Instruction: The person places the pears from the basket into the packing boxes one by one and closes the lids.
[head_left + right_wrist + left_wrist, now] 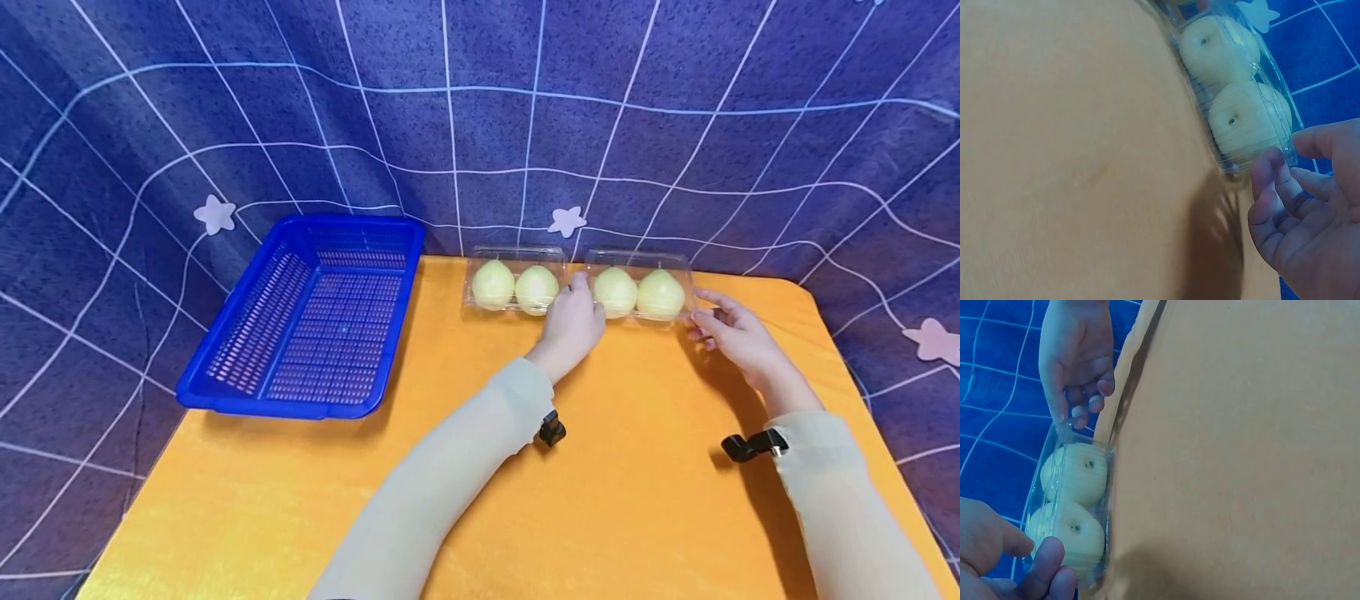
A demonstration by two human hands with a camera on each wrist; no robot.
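Note:
Two clear plastic clamshell boxes stand side by side along the table's back edge, each holding two round, pale yellow-green fruits that look like pears. My left hand (573, 321) pinches the left end of the right-hand box (637, 260), its knuckles close to the left-hand box (517, 252). At the other end of that box, my right hand (738, 337) holds the end edge between thumb and fingertips. The right wrist view shows the fruits (1247, 119) through the ribbed plastic. Whether the box touches the table cannot be told.
A blue plastic basket (390, 367) with perforated walls sits at the left of the table, with nothing visible inside. An orange cloth (637, 467) covers the table. Behind it hangs a blue curtain (495, 125) with white lines and stars.

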